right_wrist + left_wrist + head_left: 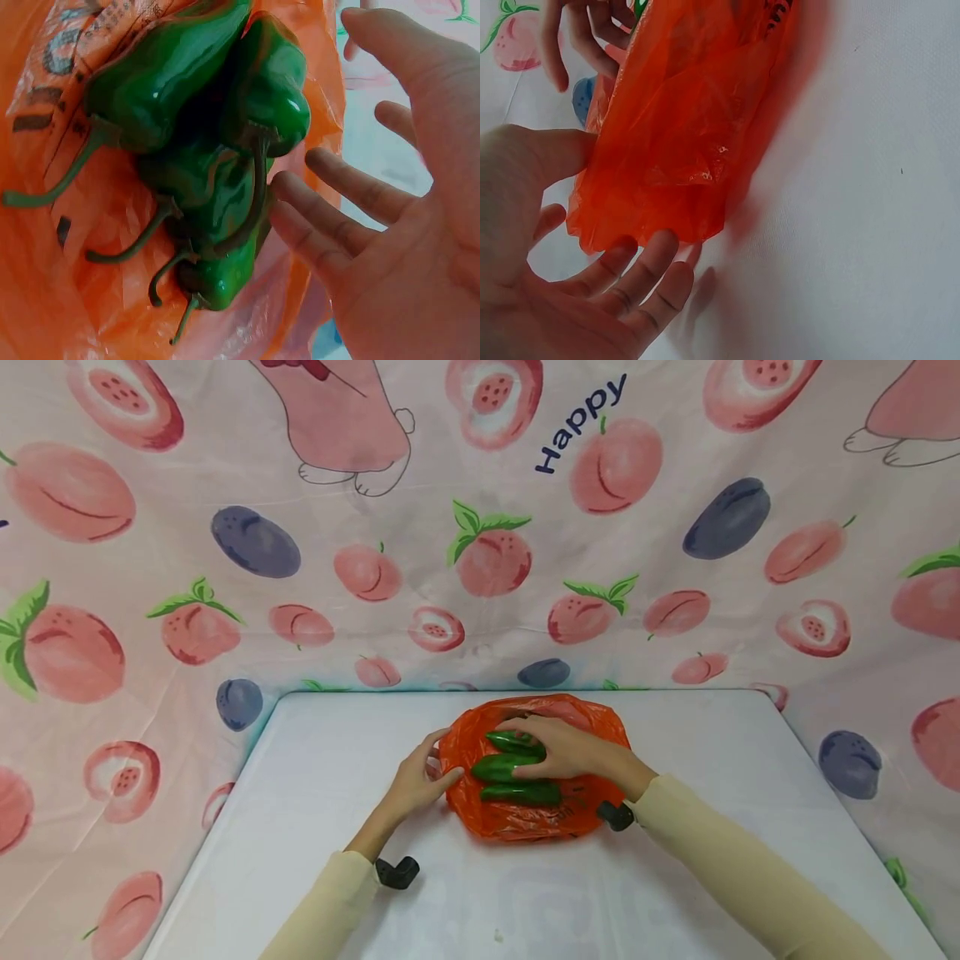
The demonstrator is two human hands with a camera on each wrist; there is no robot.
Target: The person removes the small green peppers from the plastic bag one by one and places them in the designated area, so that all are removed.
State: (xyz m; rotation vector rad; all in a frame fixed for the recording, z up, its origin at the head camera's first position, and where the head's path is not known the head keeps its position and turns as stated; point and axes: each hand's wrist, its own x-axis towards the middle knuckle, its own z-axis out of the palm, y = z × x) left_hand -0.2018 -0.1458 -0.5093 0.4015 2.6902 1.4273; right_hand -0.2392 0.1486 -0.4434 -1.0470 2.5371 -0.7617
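An orange-red plastic bag [467, 806] lies on the white table with several glossy green peppers on it. In the head view the front pepper [517, 793], middle pepper [492, 768] and back pepper [504, 741] lie side by side. My right hand [558, 747] reaches over them, fingers spread at the back and thumb by the middle one. The right wrist view shows that hand [405, 217] with extended fingers beside the peppers [202, 180], their stems toward the wrist. My left hand [412, 781] is at the bag's left edge, fingers loosely extended, thumb against the plastic.
The white table [337, 752] extends around the bag on all sides. Behind it hangs a pink curtain [420, 518] printed with fruit. Black wrist devices sit on the left cuff [397, 872] and right cuff [617, 815].
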